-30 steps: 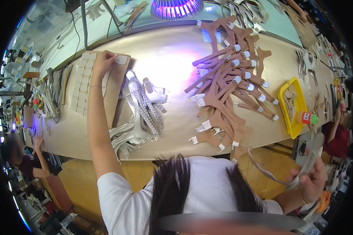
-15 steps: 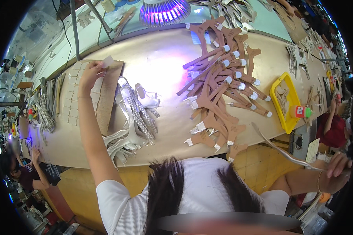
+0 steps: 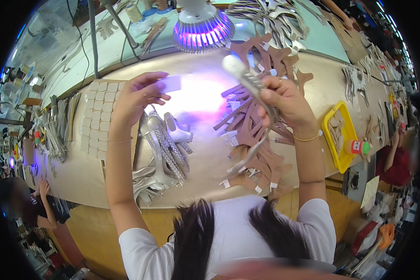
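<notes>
Between the fingers of my left hand is a small whitish rectangular patch, held above the bright part of the bench. My right hand grips a silvery sandal strap, its rounded white end tilted up toward the lamp and its tail hanging below. Under the left hand lies a card with rows of cream patches. A bundle of silver and braided straps lies beside the card. Brown Y-shaped strap pieces, several with white tips, are heaped under the right hand.
A lit purple lamp hangs over the far side of the bench. On the right stand a yellow tray with beige scraps and a green-capped bottle. More silver straps lie at the back. Other people sit at both sides.
My right hand has come from the far right edge to over the brown heap, bringing the strap. My left hand has moved right, off the card, carrying the patch.
</notes>
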Action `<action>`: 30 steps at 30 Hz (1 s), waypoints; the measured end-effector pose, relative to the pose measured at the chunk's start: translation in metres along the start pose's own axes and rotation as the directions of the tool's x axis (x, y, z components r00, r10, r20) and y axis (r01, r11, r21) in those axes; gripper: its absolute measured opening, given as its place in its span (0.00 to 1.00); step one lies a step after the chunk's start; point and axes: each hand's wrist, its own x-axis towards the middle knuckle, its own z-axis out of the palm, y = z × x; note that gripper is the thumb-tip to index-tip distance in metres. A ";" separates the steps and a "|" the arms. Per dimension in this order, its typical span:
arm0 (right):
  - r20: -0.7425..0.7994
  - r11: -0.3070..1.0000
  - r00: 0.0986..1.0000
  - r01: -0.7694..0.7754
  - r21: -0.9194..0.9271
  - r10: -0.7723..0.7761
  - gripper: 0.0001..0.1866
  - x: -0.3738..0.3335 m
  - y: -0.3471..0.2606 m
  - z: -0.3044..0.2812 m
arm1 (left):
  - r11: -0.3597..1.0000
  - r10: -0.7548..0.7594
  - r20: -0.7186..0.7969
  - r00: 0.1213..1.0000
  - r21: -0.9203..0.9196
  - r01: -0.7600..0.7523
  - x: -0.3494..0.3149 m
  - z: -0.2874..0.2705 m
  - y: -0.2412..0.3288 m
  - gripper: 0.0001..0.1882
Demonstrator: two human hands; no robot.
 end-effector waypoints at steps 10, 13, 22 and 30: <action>0.072 0.950 0.977 -0.176 -0.259 0.200 0.13 0.045 -0.004 0.007 | 0.984 -0.068 0.322 0.944 0.180 0.009 0.026 0.037 0.032 0.22; 0.075 0.950 0.976 -0.178 -0.256 0.204 0.14 0.048 0.001 0.004 | 0.965 -0.127 0.393 0.911 0.261 0.022 0.041 0.035 0.038 0.23; 0.049 0.949 0.975 -0.200 -0.245 0.218 0.15 0.056 0.010 -0.004 | 0.962 -0.130 0.391 0.911 0.271 0.021 0.058 0.039 0.043 0.21; 0.040 0.938 0.975 -0.200 -0.283 0.220 0.14 0.063 0.016 -0.010 | 0.971 -0.131 0.372 0.919 0.237 0.043 0.068 0.038 0.036 0.20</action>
